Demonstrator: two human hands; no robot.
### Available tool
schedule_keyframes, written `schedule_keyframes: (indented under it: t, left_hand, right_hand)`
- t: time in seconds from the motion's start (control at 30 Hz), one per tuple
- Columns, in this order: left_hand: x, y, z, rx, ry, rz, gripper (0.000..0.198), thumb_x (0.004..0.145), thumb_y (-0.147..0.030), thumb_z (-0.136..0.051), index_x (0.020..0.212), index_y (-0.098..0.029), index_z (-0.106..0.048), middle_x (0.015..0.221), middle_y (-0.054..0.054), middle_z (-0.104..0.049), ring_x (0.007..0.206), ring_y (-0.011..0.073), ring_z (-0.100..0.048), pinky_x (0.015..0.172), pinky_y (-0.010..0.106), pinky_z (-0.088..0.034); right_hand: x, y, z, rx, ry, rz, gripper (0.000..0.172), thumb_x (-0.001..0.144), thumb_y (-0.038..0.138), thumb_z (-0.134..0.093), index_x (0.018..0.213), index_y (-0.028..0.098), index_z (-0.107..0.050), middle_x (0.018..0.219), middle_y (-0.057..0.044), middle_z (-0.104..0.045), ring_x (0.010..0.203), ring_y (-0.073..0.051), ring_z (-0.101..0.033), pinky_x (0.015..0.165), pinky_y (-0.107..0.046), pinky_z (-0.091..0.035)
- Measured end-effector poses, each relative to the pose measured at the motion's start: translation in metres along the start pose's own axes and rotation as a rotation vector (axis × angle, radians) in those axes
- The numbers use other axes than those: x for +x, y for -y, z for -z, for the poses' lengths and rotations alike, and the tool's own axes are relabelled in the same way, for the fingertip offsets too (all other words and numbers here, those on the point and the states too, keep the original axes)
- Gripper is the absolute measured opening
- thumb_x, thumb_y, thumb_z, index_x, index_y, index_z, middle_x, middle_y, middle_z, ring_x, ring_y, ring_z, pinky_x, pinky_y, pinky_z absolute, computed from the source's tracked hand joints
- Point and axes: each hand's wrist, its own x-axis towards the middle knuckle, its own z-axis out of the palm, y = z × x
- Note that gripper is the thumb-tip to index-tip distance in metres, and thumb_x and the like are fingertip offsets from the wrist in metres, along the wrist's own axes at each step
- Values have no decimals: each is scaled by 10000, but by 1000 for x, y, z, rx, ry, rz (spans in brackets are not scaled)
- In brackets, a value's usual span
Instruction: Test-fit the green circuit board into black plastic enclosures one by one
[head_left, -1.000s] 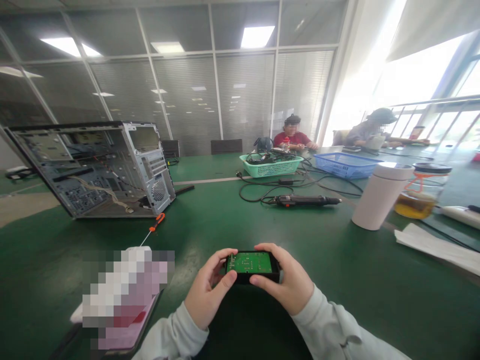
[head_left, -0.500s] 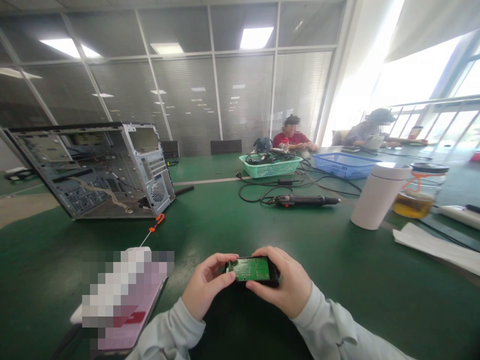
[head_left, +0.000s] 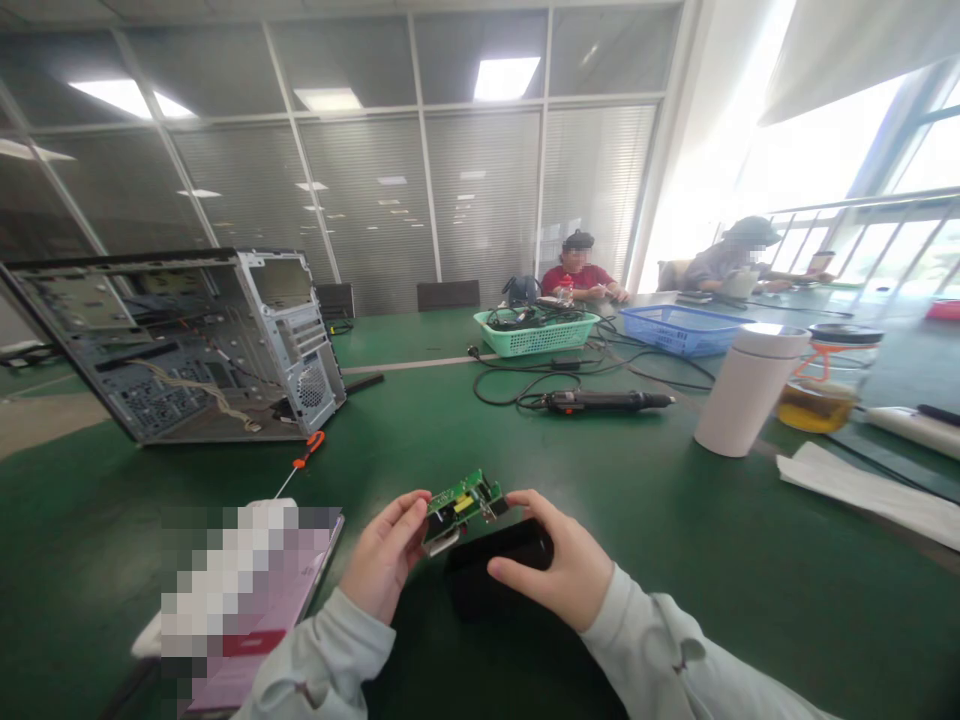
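A green circuit board (head_left: pixel 463 508) with a yellow part and dark components is pinched at its left end by my left hand (head_left: pixel 386 555). It is tilted above a black plastic casing (head_left: pixel 491 570). My right hand (head_left: pixel 562 565) grips the casing at its right end, thumb on the near side. The right index fingertip is close to the board's right end; whether it touches I cannot tell. The lower part of the casing blends into the dark area under my hands.
An open computer case (head_left: pixel 217 350) stands at the left, near an orange-ended tool (head_left: pixel 308 450) and a pink phone-like slab (head_left: pixel 319 565). Ahead lie an electric screwdriver (head_left: pixel 600 401), a green basket (head_left: pixel 536 338) of cables and a blue basket (head_left: pixel 679 330). A white tumbler (head_left: pixel 746 390) stands right. Two people sit beyond.
The circuit board has come up out of the black casing, lifted and tilted by my left hand. The casing stays in my right hand, now tipped, with its open side showing.
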Motion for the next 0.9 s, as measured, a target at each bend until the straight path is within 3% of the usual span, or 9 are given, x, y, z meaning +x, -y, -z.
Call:
schedule_keyframes:
  t: [0.1,0.27,0.47,0.53,0.63,0.73,0.83,0.9]
  left_hand:
    - [0,0,-2,-87,6,144,160,713,-210,-612,855,-165,-553,719,31,-677,592,130,-629,522,205,-467]
    - [-6,-1,-7,-83,128,273,262,767,-145,-512,1028,-123,-521,773,70,-687,619,136,-636,558,214,-484]
    - [-4,3,-8,-97,72,464,268,810,-319,-404,921,-128,-555,575,20,-632,450,135,-578,436,219,-447]
    - [-3,3,-8,-122,56,480,277,822,-329,-365,859,-140,-564,543,4,-605,432,123,-564,424,209,-442]
    - [-2,1,-8,-126,4,452,319,841,-314,-321,696,-148,-551,466,-16,-541,365,80,-502,385,164,-417]
    - [-2,-1,-7,-86,-43,434,379,843,-355,-312,591,-152,-509,386,-34,-458,323,66,-452,346,143,-395]
    - [-2,-2,-7,-67,-3,439,370,840,-360,-315,637,-134,-526,450,-14,-502,357,71,-483,360,153,-419]
    - [-3,-3,-7,-84,31,443,350,841,-350,-303,742,-123,-550,523,-2,-541,379,74,-499,372,163,-429]
  right_hand:
    - [0,3,1,73,33,29,342,666,372,-635,937,180,-554,755,-13,-595,678,-181,-549,643,-277,-425]
    - [-3,7,0,98,79,106,389,644,350,-673,981,190,-561,869,-20,-600,781,-197,-545,715,-287,-415]
    - [0,3,-2,250,129,64,433,634,432,-663,972,176,-579,702,-10,-569,616,-153,-518,565,-243,-405]
    - [4,-2,-4,447,177,-49,492,622,538,-638,917,147,-586,673,-24,-563,568,-140,-519,508,-228,-409]
    - [9,-7,-6,825,295,-341,645,535,658,-639,904,142,-521,616,-20,-554,502,-141,-540,397,-188,-402]
    - [11,-6,-5,1103,313,-479,624,494,568,-735,888,165,-467,674,-25,-580,580,-174,-592,413,-177,-446]
    - [10,0,-2,1272,311,-660,479,697,553,-602,866,113,-513,694,-54,-588,608,-158,-601,483,-183,-485]
    - [10,4,1,1349,307,-808,536,832,574,-378,807,67,-547,668,-74,-582,593,-148,-595,512,-195,-493]
